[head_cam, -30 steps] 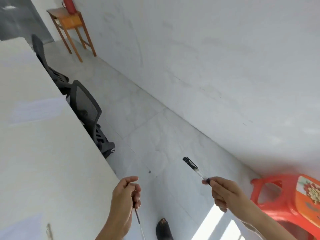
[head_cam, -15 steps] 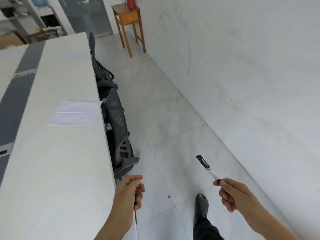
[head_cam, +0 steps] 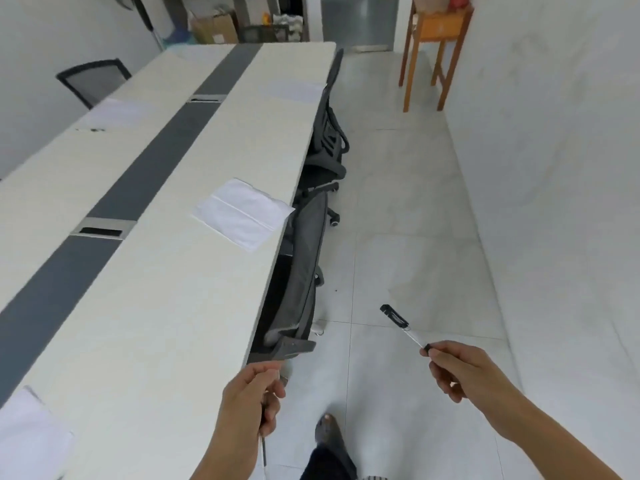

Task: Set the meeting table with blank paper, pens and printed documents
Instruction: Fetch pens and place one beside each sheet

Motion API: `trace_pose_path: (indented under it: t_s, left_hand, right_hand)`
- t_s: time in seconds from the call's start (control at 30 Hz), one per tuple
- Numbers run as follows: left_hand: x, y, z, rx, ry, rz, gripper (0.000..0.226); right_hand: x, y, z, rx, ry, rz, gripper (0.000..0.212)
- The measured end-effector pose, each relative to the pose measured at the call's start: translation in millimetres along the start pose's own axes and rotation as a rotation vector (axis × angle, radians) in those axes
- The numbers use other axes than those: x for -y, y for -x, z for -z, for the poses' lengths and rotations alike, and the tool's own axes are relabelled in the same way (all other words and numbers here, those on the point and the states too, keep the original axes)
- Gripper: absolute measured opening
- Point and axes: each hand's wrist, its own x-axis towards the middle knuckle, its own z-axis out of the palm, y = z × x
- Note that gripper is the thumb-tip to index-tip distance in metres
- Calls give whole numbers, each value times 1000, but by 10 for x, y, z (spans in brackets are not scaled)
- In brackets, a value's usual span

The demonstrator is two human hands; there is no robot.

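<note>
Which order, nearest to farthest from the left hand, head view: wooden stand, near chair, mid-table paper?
1. Near chair, just ahead of the left hand, tucked under the table.
2. Mid-table paper, farther along, left of that chair's back.
3. Wooden stand, at the room's far end by the right wall.

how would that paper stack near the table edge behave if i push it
Probably slides easily: the paper stack lies flat on a smooth table. Likely light and floppy, being thin sheets. Its corner reaches the edge, so an outward push may drop it.
</note>
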Motion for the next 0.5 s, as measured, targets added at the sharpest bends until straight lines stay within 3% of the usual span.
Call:
trace_pose_path:
  t_s: [0.2,0.5]
  left_hand:
    - [-336,-759,124,-128,113,-8,16]
    - [-1333,-1736,131,-142,213,-59,16]
  right_hand:
    - [676,-950,-386,143,96,25,17]
    - [1903,-2167,-860,130,226,143,14]
